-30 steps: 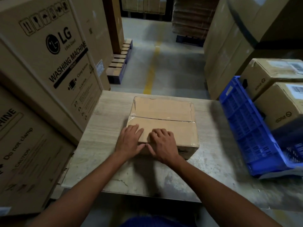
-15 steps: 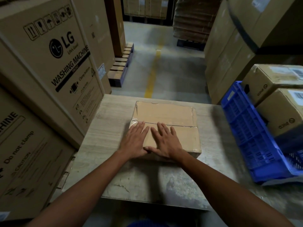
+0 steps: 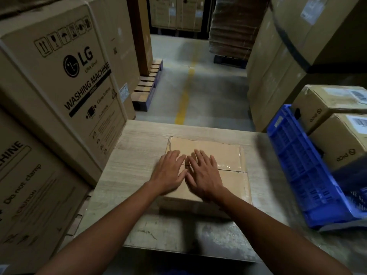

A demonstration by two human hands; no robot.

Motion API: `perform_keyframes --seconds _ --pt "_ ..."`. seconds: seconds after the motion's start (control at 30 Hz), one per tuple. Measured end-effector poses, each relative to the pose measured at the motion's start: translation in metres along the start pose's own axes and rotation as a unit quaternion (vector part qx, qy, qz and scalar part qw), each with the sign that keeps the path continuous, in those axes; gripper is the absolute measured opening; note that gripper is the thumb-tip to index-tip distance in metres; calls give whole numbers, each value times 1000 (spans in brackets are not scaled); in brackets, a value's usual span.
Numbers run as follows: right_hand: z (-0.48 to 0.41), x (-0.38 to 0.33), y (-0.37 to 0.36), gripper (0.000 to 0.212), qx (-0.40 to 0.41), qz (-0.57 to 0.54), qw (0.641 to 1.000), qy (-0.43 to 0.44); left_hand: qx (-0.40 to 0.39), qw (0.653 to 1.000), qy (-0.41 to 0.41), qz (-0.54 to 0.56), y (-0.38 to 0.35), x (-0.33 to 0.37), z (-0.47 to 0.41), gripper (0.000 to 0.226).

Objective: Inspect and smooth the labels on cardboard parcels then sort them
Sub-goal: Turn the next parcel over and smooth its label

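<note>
A flat brown cardboard parcel point(image 3: 228, 153), sealed with clear tape along its middle seam, lies on the worn table point(image 3: 129, 155). My left hand point(image 3: 168, 171) lies flat on the parcel's left half, fingers straight and spread, reaching past the seam. Beside it my right hand point(image 3: 204, 173) presses flat on the top, fingers straight, thumb next to the left hand. No label shows on the visible top of the parcel.
Large washing machine cartons point(image 3: 65, 76) stand close on the left. A blue plastic crate point(image 3: 303, 171) holding two labelled parcels point(image 3: 341, 141) sits on the table's right side. Tall stacked cartons point(image 3: 282, 62) line the right; an aisle with a yellow line point(image 3: 184, 96) runs ahead.
Both hands have slid forward over the parcel top, from its near edge to across the tape seam, fingers straightening flat.
</note>
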State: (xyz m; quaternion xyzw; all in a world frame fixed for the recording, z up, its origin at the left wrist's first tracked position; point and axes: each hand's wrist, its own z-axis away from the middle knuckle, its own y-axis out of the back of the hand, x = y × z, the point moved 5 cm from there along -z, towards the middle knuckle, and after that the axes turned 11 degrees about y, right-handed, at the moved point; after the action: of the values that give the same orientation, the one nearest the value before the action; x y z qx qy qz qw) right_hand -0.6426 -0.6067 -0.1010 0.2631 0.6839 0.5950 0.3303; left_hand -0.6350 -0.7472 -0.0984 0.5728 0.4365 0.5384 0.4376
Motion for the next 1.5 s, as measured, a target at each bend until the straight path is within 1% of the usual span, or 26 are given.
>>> perform_keyframes --seconds 0.07,0.17,0.3,0.37,0.43,0.47,0.53,0.6,0.63,0.77,0.83,0.9,0.93,1.03,1.07,1.1,1.13,1.2,1.27,1.3,1.4,1.5 --pt "1 6 -8 74 -34 -31 999 -27 -41 999 18 -11 -12 -2 -7 67" --pt "1 13 -14 81 -69 -36 995 -57 -73 996 27 -39 -22 -3 -13 67" --pt "-5 23 -13 85 -95 -42 994 -39 -83 993 56 -65 -21 4 -23 66" --pt "-5 33 -8 94 -110 -48 993 -13 -76 990 73 -90 -19 15 -29 66" --pt "-1 47 1 99 -110 -30 993 -12 -72 992 75 -74 -18 32 -34 66" --pt "5 54 6 99 -98 -9 994 -38 -77 993 62 -58 -20 41 -35 64" --pt "25 69 11 99 -68 22 989 -131 -85 996 23 -35 -26 60 -34 61" --pt "47 80 7 99 -47 3 977 -208 -95 995 6 -26 -34 77 -31 61" --pt "55 84 4 99 -43 -15 973 -226 -99 995 7 -28 -37 83 -29 61" --pt "53 94 -2 98 -65 -52 972 -220 -114 993 29 -23 -41 87 -31 62" --pt "52 97 1 96 -79 -57 973 -208 -117 993 29 -23 -38 89 -30 58" --pt "58 99 5 88 -65 -56 976 -198 -82 996 12 -27 -33 95 -25 51" --pt "63 99 9 77 -43 -48 979 -195 -58 998 -3 -21 -31 99 -20 46" --pt "83 83 17 36 77 0 981 -178 -2 998 -67 -4 -35 110 4 28" --pt "90 77 16 28 116 14 979 -167 12 997 -79 5 -40 111 10 27" --pt "96 71 12 27 138 23 978 -154 20 996 -82 15 -45 111 16 28" --pt "100 66 7 33 141 32 979 -144 25 996 -78 20 -48 111 18 30" --pt "101 64 0 46 124 39 981 -142 15 997 -68 17 -50 112 18 34" --pt "99 68 -2 49 101 39 983 -146 -5 998 -70 4 -47 112 15 37" --pt "99 69 -3 49 99 39 984 -144 -11 997 -76 -4 -45 111 15 42" --pt "107 67 -4 48 128 36 983 -124 -43 994 -96 -27 -45 108 26 72" --pt "111 63 -5 48 130 44 984 -114 -90 989 -100 -60 -52 101 35 84"
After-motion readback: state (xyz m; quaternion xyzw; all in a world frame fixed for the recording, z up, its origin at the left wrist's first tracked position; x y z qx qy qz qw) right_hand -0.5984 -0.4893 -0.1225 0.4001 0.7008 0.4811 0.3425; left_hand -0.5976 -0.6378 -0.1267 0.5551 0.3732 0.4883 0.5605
